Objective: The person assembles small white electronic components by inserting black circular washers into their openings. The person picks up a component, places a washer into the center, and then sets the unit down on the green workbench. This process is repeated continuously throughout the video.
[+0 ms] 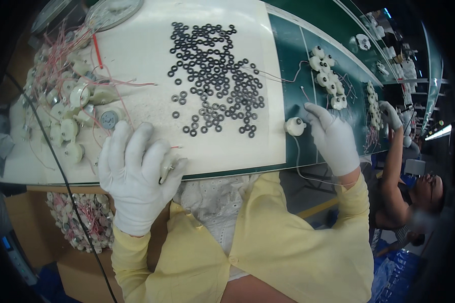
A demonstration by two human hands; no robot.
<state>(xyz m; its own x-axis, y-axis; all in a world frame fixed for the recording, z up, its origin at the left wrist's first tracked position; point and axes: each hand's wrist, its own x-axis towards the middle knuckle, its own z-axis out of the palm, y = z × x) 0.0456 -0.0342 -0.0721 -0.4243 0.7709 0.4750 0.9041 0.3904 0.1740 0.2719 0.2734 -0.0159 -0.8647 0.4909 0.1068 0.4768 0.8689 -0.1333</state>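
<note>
White cotton gloves cover both my hands. My left hand (134,174) is at the front edge of the table, beside the heap of wired motors. A small motor (166,170), mostly hidden, is held between its thumb and index finger. Close to the other fingertips lies a grey-faced round motor (109,119). My right hand (333,136) reaches over the green mat, fingers stretched out, nothing visible in them. Just left of those fingers stands a white motor (294,127) with a black ring on top; its wire runs down past my wrist.
Many black rings (207,76) lie spread on the white sheet (146,106). Left is the heap of white motors (60,108) with pink wires; below, a cardboard box (81,267) of similar parts. Ringed motors (328,78) stand grouped right. A co-worker's gloved hand (391,116) is farther right. A black cable (60,166) crosses left.
</note>
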